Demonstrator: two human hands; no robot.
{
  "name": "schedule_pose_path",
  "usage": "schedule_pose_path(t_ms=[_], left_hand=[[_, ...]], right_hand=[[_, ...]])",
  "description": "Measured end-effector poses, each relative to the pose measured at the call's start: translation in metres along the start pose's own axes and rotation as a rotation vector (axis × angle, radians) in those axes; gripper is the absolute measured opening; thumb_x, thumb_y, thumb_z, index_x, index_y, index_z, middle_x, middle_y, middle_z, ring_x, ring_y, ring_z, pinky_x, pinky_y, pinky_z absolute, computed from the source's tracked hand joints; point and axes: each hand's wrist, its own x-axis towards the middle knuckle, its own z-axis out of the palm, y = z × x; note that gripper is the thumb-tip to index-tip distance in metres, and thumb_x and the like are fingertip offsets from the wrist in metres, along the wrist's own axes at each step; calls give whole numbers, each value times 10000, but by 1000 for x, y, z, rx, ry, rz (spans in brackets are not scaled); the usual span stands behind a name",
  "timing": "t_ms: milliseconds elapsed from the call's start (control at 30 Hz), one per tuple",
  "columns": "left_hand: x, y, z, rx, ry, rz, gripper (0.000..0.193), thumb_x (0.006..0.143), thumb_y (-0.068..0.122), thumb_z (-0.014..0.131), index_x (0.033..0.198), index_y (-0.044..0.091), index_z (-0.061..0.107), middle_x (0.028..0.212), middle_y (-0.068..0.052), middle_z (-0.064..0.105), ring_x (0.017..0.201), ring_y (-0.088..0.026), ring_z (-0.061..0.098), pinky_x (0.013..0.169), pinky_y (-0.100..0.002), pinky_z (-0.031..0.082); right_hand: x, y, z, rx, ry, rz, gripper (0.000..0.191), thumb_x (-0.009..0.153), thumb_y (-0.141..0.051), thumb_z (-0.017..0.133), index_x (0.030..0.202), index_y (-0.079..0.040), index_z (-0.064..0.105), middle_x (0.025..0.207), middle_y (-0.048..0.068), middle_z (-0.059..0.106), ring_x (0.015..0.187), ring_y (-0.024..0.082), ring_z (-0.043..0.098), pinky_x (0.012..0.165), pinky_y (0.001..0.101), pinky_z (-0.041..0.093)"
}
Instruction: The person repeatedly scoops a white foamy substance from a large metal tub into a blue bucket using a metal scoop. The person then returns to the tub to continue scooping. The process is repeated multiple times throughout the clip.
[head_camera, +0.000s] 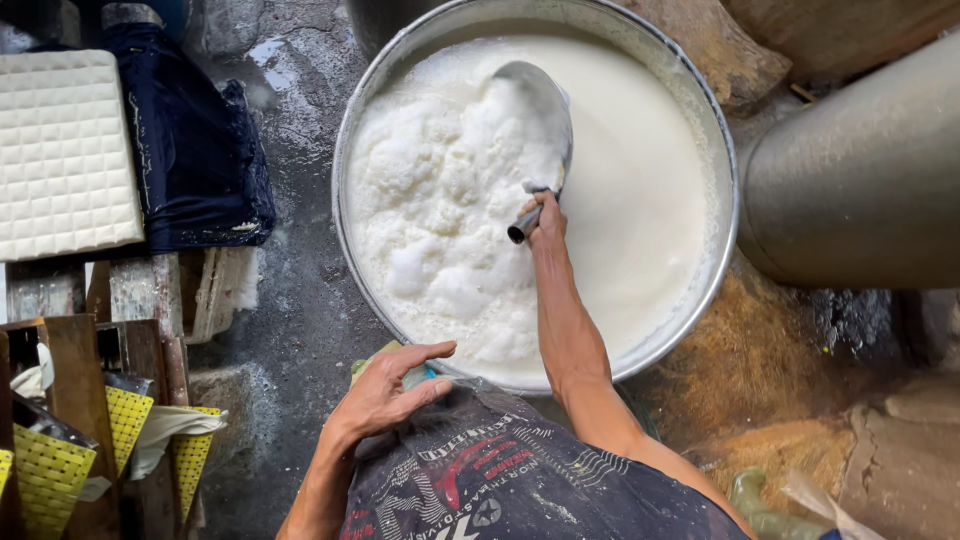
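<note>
Right hand (545, 218) grasping metal scoop (540, 120) over curds in basin (700, 300); left hand (385, 390) released, on knee

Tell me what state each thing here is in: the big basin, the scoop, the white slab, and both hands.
Basin: nearly full of white liquid, foamy curds on one side.
Scoop: dipped in the foam, coated white.
White slab: set, scored into squares, lying on dark cloth.
Right hand: shut on the scoop's handle.
Left hand: open, resting on the knee.
</note>
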Motion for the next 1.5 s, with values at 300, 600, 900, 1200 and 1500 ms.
schedule_pose_path(t_ms=[300, 600, 900, 1200, 1500], left_hand=[[14, 8, 13, -121, 84, -21, 622, 854, 389, 737, 1381, 78, 628, 1382, -132, 679, 1292, -270, 635, 1071, -385, 469], [36, 35, 9, -4, 34, 10, 594, 838, 414, 724, 1352, 127, 647, 1347, -116, 688, 1223, -288, 658, 936, -413, 539], [31, 29, 1, 65, -66, 354, 597, 888, 448, 700, 1376, 110, 637, 1329, -165, 688, 1220, -347, 644, 998, -434, 507], [16, 17, -16, 72, -212, 494, 621, 889, 492, 682, 1377, 109, 653, 1309, -179, 696, 1205, -357, 646, 1001, -448, 502], [-3, -21, -46, -7, -313, 430, 655, 885, 498, 695, 1386, 80, 629, 1376, -170, 665, 1257, -321, 639, 988, -428, 540]], right_hand=[[19, -8, 85, -550, -224, -147, 297, 810, -39, 614, 1090, -34, 517, 664, 91, 550, 477, 213, 552, 399, 397, 488], [11, 13, 54, -1313, -451, -710, 685, 758, -222, 666, 1370, 10, 466, 949, 247, 699, 802, 393, 704, 743, 474, 573], [-25, 17, -31, -1603, -178, -561, 889, 783, -285, 643, 1567, -21, 317, 1028, 324, 706, 954, 464, 699, 871, 502, 549], [-92, 3, -133, -1425, 70, -705, 859, 762, -184, 691, 1519, 22, 343, 1171, 325, 663, 1055, 445, 671, 904, 466, 529], [-194, 21, -203, -731, 288, -505, 610, 766, -26, 610, 1363, -62, 488, 854, 102, 618, 519, 194, 556, 419, 350, 474]])
